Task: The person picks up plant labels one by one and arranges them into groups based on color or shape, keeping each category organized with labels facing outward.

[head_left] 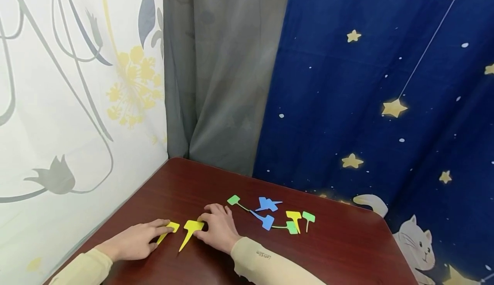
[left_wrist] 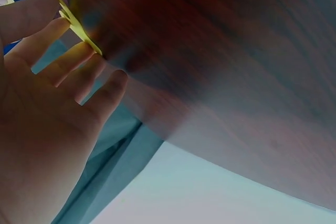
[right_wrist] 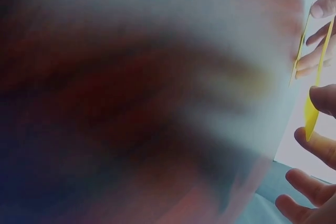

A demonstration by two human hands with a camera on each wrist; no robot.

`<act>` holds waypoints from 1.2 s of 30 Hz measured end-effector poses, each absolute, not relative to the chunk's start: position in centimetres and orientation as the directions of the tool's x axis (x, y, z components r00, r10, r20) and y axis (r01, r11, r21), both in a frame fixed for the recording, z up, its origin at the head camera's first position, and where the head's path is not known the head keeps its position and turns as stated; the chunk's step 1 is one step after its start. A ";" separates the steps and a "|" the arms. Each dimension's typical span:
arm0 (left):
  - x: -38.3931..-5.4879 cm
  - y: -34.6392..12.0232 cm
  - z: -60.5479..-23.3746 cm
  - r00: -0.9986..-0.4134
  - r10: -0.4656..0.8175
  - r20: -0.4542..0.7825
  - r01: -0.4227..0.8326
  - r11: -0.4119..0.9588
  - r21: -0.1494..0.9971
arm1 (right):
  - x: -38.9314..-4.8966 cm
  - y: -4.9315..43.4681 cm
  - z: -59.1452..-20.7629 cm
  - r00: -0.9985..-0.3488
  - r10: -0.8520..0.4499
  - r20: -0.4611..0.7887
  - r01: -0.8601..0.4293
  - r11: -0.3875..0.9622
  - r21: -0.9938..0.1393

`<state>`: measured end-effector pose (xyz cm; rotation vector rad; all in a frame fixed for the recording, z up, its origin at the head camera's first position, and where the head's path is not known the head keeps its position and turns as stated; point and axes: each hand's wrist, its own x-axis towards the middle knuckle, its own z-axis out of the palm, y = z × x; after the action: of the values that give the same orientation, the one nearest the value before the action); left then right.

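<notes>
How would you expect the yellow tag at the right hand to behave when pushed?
Seen edge-on, the yellow tag looks thin, so it is probably light. Its straight profile suggests fair stiffness. Being flat, it would likely slide rather than roll.

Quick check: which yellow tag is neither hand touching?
The rightmost yellow tag in the head view, just left of the rightmost green tag. The left hand touches the leftmost yellow tag; the right hand touches the middle yellow tag.
</notes>
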<state>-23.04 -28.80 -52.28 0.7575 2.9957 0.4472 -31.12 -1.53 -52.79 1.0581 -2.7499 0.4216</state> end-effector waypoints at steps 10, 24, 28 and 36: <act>-22.9 -28.4 -52.4 -0.892 0.450 0.050 0.445 0.851 0.279 | -30.0 -2.9 -53.5 -0.749 -0.620 0.235 -0.662 0.714 -0.226; -23.0 -28.6 -52.2 -0.890 0.452 0.060 0.450 0.847 0.282 | -30.1 -3.9 -54.2 -0.763 -0.594 0.255 -0.638 0.757 -0.145; -23.0 -28.6 -52.3 -0.883 0.463 0.083 0.467 0.844 0.265 | -30.1 -4.2 -54.3 -0.759 -0.592 0.271 -0.639 0.758 -0.131; -23.1 -28.6 -52.5 -0.877 0.472 0.090 0.478 0.840 0.258 | -30.1 -4.4 -54.5 -0.743 -0.605 0.287 -0.652 0.750 -0.107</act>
<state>-23.13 -28.59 -52.54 0.7836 3.0354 0.4345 -30.11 -4.41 -54.46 0.9910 -2.7154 0.2937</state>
